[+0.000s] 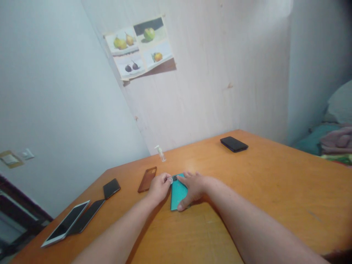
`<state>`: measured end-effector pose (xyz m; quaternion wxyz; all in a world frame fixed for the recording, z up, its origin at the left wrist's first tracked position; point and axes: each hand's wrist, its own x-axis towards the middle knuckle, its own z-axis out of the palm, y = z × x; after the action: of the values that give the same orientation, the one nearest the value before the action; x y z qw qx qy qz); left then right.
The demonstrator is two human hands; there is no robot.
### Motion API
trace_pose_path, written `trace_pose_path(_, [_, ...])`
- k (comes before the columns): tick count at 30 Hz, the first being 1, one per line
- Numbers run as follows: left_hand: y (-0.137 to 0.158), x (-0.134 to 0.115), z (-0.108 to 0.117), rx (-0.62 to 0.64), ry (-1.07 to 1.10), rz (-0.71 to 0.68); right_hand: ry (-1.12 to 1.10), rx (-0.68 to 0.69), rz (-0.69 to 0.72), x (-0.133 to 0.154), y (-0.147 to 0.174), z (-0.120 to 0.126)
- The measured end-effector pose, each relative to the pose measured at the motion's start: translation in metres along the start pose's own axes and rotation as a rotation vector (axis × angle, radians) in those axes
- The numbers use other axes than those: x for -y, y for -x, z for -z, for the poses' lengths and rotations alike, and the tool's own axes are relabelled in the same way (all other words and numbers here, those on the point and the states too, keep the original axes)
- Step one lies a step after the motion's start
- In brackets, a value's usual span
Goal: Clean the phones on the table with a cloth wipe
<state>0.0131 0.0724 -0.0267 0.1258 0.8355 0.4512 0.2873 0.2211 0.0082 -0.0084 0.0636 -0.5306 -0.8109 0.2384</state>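
Observation:
A teal phone (178, 194) lies back side up on the wooden table, its dark camera block at the far left corner. My right hand (194, 187) spans the phone, the thumb at the near edge and the fingers spread over the far right side, holding it down. My left hand (161, 187) is closed in a pinch on a small white piece (171, 179), perhaps cloth or tissue, right against the camera block. Just left of that hand rests a brown phone case (147, 179). Behind it stands a small clear pump bottle (160, 153).
At the left of the table (264, 190) are a white tablet (66, 223), a dark flat cover (87, 216) and a small black device (111, 188). A black case-like object (234, 144) lies far right. Walls border the table's far and left sides.

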Motion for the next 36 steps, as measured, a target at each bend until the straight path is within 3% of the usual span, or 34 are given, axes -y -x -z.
trace_pose_path(5, [-0.029, 0.011, -0.007, 0.011, 0.017, 0.033, -0.001, 0.002, -0.002, 0.001, 0.002, 0.002])
trace_pose_path(9, [-0.028, 0.004, -0.004, 0.042, 0.019, 0.013, -0.004, -0.001, -0.004, 0.000, 0.002, 0.002])
trace_pose_path(19, [0.064, -0.029, 0.025, 0.109, 0.039, -0.130, 0.035, -0.023, -0.024, 0.003, 0.002, 0.002])
trace_pose_path(23, [0.082, -0.035, 0.030, 0.124, 0.049, -0.163, 0.046, -0.019, -0.026, 0.001, -0.002, 0.000])
trace_pose_path(27, [0.070, -0.034, 0.027, 0.128, 0.010, -0.176, 0.043, -0.015, -0.015, -0.001, -0.004, -0.002])
trace_pose_path(36, [-0.003, -0.028, 0.005, 0.093, -0.124, -0.143, 0.007, -0.041, -0.034, 0.007, 0.006, 0.004])
